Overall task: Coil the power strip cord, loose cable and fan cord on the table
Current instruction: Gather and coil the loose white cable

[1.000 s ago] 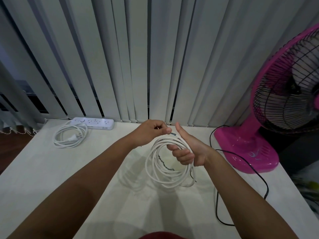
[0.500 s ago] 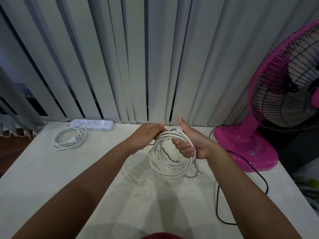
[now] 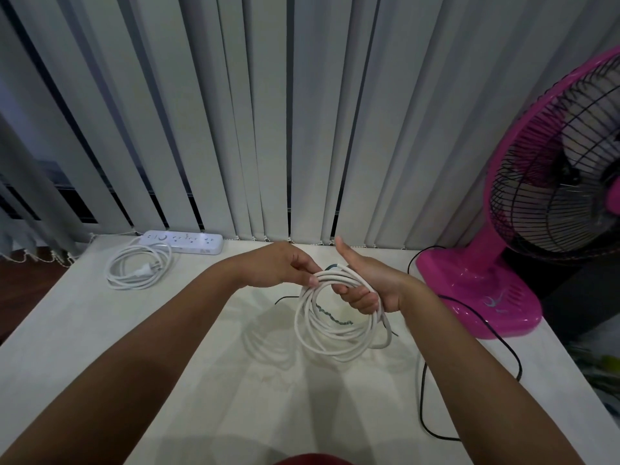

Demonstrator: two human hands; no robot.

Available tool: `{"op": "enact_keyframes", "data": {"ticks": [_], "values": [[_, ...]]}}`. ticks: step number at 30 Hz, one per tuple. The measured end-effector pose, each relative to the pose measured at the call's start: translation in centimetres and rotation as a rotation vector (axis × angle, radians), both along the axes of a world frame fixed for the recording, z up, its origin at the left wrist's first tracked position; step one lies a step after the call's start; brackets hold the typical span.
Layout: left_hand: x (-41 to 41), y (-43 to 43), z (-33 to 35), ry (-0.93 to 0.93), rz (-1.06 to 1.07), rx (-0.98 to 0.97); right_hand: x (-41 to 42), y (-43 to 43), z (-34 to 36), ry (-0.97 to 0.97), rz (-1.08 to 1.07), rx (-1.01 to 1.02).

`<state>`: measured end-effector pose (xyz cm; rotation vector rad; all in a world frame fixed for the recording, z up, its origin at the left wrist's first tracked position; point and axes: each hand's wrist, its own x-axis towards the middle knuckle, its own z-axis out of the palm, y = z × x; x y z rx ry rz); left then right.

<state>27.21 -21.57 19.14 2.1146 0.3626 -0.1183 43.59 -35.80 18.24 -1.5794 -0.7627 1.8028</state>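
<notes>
left hand (image 3: 285,268): closed, fingertips pinching the top-left of the white cable coil, above the table.
right hand (image 3: 367,286): fingers curled shut through the coil's top-right, thumb sticking up.
loose cable (image 3: 330,344): white, wound in several loops, hanging from both hands over the middle of the table; a dark twisted bit shows inside the ring and a dark end pokes out at the top near the right thumb.
power strip (image 3: 183,242): white, lying at the far left edge of the table against the blinds.
power strip cord (image 3: 134,270): white, coiled flat on the table just near of the strip, plug lying inside the loops.
fan (image 3: 550,182): pink, black grille, standing at the far right of the table.
fan cord (image 3: 503,347): black, uncoiled, running from behind the fan base along the right side of the table and looping back toward the near edge, partly hidden behind the right forearm.
table (image 3: 84,330): pale, light grain.
blinds (image 3: 268,112): grey vertical slats across the far side.
</notes>
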Motion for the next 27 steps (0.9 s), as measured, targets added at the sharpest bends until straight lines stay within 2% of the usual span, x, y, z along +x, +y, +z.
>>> {"op": "enact_keyframes", "data": {"ticks": [5, 7, 9, 12, 17, 22, 27], "values": [[-0.2, -0.6, 0.0, 0.026, 0.010, -0.147, 0.4, -0.1, 0.1, 0.008, 0.093, -0.046], [-0.3, -0.8, 0.2, 0.047, -0.004, -0.144, 0.5, -0.1, 0.1, 0.004, 0.123, -0.059], [-0.1, -1.3, 0.2, 0.064, -0.018, -0.036, 0.5, 0.0, 0.1, -0.016, 0.134, -0.066], [0.2, -2.4, 0.2, 0.032, -0.003, 0.274, 0.4, 0.1, -0.1, -0.027, 0.100, -0.059], [0.3, -3.1, -0.1, -0.073, 0.020, 0.385, 0.7, 0.3, 0.0, -0.099, 0.025, -0.026], [0.3, -2.7, -0.1, -0.077, 0.075, 0.208, 0.8, 0.6, -0.3, -0.084, 0.014, -0.001], [0.1, -1.3, 0.1, 0.126, 0.006, -0.098, 0.5, 1.0, -1.2, -0.182, 0.019, -0.024]]}}
